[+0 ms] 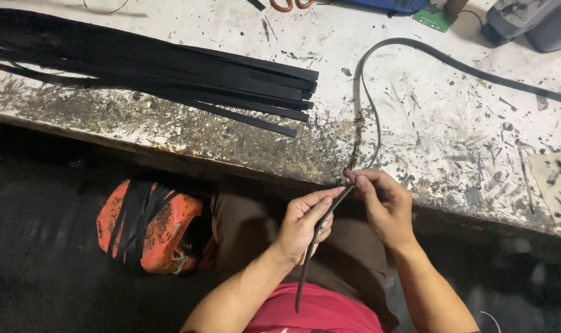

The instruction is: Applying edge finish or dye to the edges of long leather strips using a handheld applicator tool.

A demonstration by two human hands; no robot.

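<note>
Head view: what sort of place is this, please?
Probably a small workshop for hand work with straps. A stained, paint-flecked workbench carries a bundle of cut black strips, both hands, the left hand and the right hand, hold one dark strip, and orange-handled scissors lie at the far edge.

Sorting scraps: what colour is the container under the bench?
Orange-red container, black strips draped over it; head view.

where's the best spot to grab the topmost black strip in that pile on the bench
Probably its free squared end, pinched flat from the right: there the black strip ends fan apart past the pile on the bench, while leftward they overlap tightly.
</note>
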